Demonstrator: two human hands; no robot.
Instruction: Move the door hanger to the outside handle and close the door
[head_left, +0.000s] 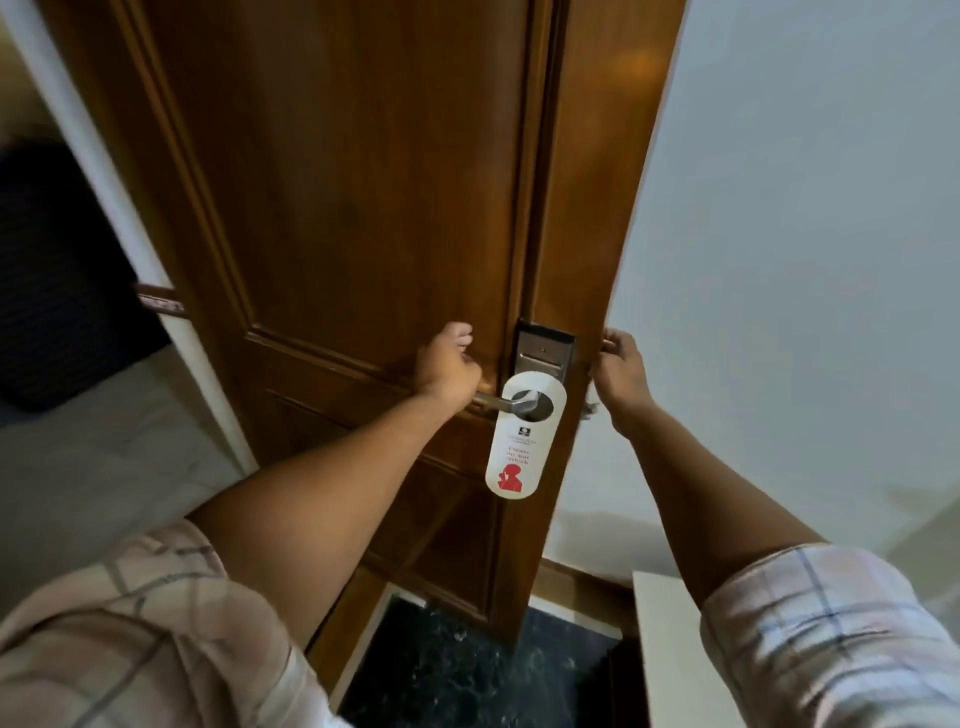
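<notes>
A white door hanger (519, 447) with red print and a red figure hangs on the metal lever handle (511, 402) of the brown wooden door (337, 182). My left hand (447, 366) is closed around the free end of that lever, just left of the hanger. A metal card lock plate (543, 348) sits above the handle. My right hand (621, 371) wraps its fingers around the door's free edge (587, 291), beside the lock. The handle on the door's other face is mostly hidden behind the edge.
A pale wall (805, 234) stands right of the door. Dark marble floor (467, 670) lies at the door's foot. A white surface corner (665, 639) juts in at lower right. On the left, a white frame (104, 171) borders a dark opening.
</notes>
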